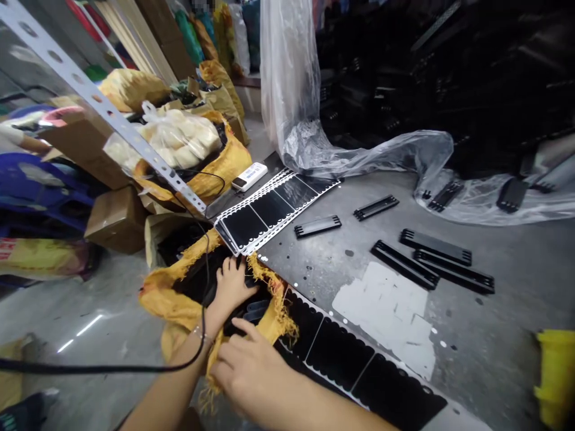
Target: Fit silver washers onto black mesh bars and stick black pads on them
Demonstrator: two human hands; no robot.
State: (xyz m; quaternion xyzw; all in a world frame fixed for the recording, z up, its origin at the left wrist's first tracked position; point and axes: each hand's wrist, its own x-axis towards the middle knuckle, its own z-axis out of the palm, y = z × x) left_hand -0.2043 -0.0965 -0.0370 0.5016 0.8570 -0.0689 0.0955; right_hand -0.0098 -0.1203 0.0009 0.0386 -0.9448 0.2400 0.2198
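A yellow woven sack [157, 293] with a frayed rim stands against the table's near left edge, dark pieces inside it. My left hand [231, 281] is down in its mouth, fingers spread over the dark contents. At the near rim is my right hand [251, 365], its fingers curled over the sack's edge and one finger stretched towards the opening. Just beyond my left hand, a stack of black sheets with white scalloped edges [274, 209] lies on the table. More black sheets [341, 347] run along the near edge, right of the sack.
Several black slotted plastic strips [404, 263] lie on the grey table [359, 245]. Behind them, clear plastic film [359, 157] surrounds a dark heap. A white device [249, 176] sits by the stack. A perforated metal bar [108, 108] and a black cable [112, 365] cross the left side.
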